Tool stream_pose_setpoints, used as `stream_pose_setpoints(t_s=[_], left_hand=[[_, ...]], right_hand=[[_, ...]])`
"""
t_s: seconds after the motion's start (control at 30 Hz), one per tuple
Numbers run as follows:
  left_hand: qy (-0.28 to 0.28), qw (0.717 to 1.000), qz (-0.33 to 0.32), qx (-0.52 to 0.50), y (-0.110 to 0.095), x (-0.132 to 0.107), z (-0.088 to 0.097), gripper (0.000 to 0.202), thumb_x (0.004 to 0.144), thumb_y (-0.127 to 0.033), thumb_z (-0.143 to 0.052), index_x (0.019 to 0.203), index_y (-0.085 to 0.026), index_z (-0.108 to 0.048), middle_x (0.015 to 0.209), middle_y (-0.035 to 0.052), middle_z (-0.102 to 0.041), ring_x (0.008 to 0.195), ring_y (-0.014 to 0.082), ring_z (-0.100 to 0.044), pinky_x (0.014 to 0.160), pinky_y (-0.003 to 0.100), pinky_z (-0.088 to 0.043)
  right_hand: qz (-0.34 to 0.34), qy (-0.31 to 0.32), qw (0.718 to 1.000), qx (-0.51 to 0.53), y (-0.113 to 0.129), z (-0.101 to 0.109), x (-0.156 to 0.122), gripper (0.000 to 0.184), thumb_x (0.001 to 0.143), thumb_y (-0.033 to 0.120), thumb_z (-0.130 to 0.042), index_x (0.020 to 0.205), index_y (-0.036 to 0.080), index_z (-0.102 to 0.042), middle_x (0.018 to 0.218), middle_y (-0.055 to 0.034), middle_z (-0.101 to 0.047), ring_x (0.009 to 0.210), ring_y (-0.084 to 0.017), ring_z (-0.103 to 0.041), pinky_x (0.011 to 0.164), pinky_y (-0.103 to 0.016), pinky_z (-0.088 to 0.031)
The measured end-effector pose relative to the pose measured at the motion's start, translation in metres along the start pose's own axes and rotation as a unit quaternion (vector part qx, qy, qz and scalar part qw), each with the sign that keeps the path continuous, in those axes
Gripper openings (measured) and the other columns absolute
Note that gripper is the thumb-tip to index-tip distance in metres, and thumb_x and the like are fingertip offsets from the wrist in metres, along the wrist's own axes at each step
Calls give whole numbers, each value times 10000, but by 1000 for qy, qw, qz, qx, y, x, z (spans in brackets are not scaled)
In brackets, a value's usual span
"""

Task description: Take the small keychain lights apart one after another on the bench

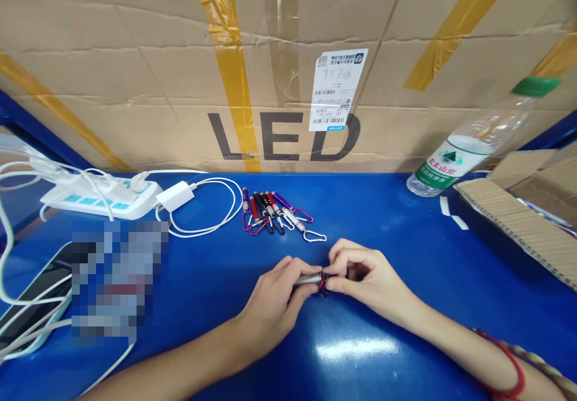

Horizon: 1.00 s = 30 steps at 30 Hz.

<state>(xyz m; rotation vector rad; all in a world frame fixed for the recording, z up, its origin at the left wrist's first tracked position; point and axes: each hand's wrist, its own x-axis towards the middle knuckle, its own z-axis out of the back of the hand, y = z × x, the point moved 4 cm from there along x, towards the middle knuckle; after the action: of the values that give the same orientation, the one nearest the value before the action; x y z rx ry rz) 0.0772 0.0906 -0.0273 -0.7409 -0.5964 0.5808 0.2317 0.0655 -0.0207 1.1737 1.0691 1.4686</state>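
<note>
Silver tube (307,279) sits between the two hands, nearer than the cluster of clip-on pens (272,201). Left hand (276,296): thumb and fingers pinching the tube. Right hand (370,272): fingertips pinching the red-and-black piece (323,284) at its right end (contact mostly hidden, so go by feel). I'd hold left firm close to that end, right tips in line, light pressure against slipping. Blue tabletop (383,223) below; bottle (451,163) well apart.

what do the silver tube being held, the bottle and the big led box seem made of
Silver tube: probably metal, satin grey with a soft sheen, though coated plastic is possible. Bottle: likely clear glossy plastic, since its upper part is transparent. Big LED box: matt brown cardboard with creases.
</note>
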Motion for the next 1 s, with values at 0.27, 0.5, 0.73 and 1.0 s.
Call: stream_pose_setpoints(t_s=[0.27,0.5,0.73,1.0], left_hand=[[11,989,117,-92,12,-2,-3,212,888,-318,-446,1093,-273,-479,987,-52,-587,924,45,-580,856,177,-456],[21,991,97,-84,9,-1,-6,353,876,-217,-454,1198,-307,-342,897,-54,-550,851,28,-558,812,150,-446],[-85,995,31,33,9,-2,-2,555,813,-225,-558,1259,-288,-235,1062,15,-462,856,61,-477,777,182,-441],[-112,990,68,62,11,1,1,469,819,-229,-524,1210,-260,-267,1038,16,-464,835,58,-454,719,169,-413]], right_hand=[[-1,9,998,-63,0,2,-2,169,800,297,-654,906,166,-643,843,-33,-540,541,-49,-464,439,-146,-353],[14,40,988,-148,4,-9,-8,366,828,296,-616,1174,214,-529,864,-16,-589,632,-90,-515,463,-162,-390],[99,-30,964,-246,13,9,1,179,839,238,-573,971,200,-688,725,-6,-607,626,-104,-506,524,-201,-383],[-20,-285,826,-487,1,98,14,203,741,336,-609,910,297,-715,751,39,-637,617,-121,-557,524,-226,-369]])
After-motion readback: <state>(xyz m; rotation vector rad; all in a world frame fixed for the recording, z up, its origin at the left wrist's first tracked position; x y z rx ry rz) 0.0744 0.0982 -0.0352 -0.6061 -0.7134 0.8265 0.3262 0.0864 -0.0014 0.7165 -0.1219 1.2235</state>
